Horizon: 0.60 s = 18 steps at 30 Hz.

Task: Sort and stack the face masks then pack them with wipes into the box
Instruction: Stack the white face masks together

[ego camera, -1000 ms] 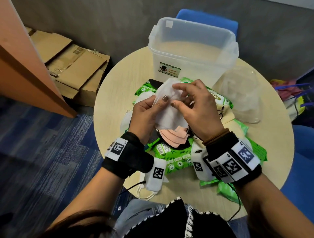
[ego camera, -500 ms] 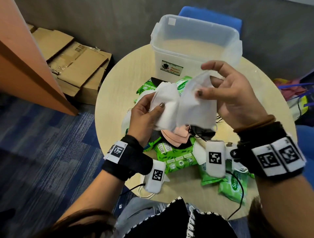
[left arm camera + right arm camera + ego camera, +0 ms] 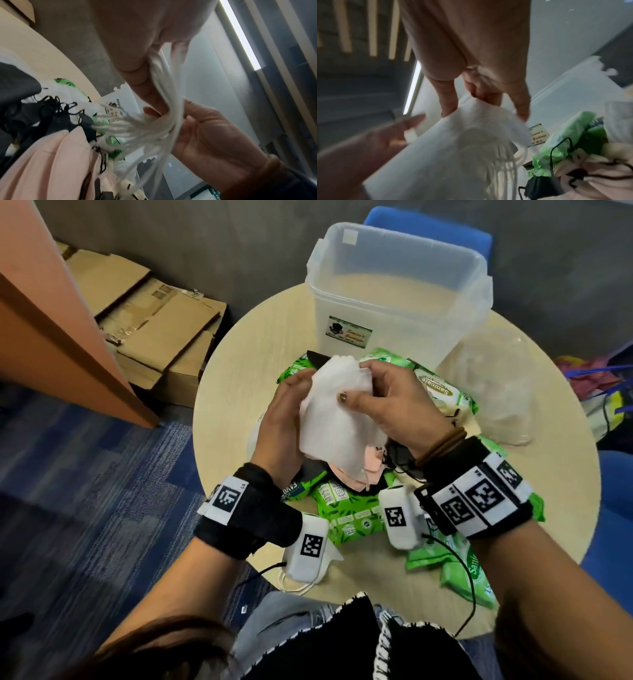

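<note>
White masks (image 3: pixel 337 419) pinched between left hand (image 3: pixel 284 422) and right hand (image 3: pixel 394 405).

Both forearms enter from 6 o'clock, wrists banded with tagged black straps. Left hand (image 3: pixel 281 419) raised at centre frame, palm facing 3 o'clock, fingers curled behind the white masks (image 3: pixel 335 419), thumb on the front. Right hand (image 3: pixel 394 402) opposite at 3 o'clock of the left, back of hand up, thumb and fingertips pinching the masks' top edge. Hands nearly touching, the masks between them.
</note>
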Tool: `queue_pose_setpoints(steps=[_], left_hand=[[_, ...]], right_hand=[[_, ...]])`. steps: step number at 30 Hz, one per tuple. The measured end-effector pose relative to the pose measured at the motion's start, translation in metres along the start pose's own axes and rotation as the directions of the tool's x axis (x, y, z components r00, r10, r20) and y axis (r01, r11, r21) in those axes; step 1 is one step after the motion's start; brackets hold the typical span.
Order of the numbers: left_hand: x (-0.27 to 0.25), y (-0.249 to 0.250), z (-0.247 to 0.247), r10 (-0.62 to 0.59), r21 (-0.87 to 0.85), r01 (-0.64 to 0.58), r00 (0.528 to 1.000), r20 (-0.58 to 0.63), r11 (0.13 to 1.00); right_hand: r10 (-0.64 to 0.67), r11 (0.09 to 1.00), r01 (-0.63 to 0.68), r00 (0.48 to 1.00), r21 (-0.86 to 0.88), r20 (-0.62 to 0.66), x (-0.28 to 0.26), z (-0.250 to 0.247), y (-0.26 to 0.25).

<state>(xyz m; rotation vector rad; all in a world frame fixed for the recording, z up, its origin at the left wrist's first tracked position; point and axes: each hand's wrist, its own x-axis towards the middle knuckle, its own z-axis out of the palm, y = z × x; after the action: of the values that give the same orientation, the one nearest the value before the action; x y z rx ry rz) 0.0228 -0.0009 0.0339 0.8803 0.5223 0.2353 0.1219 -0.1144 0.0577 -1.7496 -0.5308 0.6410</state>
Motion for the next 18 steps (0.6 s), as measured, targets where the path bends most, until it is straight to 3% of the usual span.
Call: queue_pose_setpoints(steps=[3, 9, 11, 15, 18], left_hand=[[-0.002, 0.003, -0.004, 0.023, 0.156, -0.028, 0.999, 0.034, 0.987], [-0.011, 0.025, -0.054, 0.267, 0.373, -0.205, 0.956, -0.124, 0.905], [-0.019, 0.036, -0.073, 0.324, 0.367, -0.242, 0.929, -0.180, 0.898], [-0.033, 0.047, -0.099, 0.401, 0.422, -0.271, 0.878, -0.260, 0.865], [-0.041, 0.048, -0.110, 0.389, 0.419, -0.243, 0.868, -0.308, 0.875]], right_hand=[[-0.054, 0.994, 0.057, 0.998, -0.095, 0.032, 0.001, 0.013, 0.002], [-0.095, 0.923, 0.112, 0.993, -0.369, 0.063, -0.013, 0.027, 0.023], [-0.103, 0.868, 0.165, 0.983, -0.468, 0.155, -0.025, 0.036, 0.037], [0.099, 0.640, 0.331, 0.860, -0.694, 0.501, -0.043, 0.068, 0.074], [0.276, 0.416, 0.358, 0.826, -0.836, 0.492, -0.053, 0.091, 0.092]])
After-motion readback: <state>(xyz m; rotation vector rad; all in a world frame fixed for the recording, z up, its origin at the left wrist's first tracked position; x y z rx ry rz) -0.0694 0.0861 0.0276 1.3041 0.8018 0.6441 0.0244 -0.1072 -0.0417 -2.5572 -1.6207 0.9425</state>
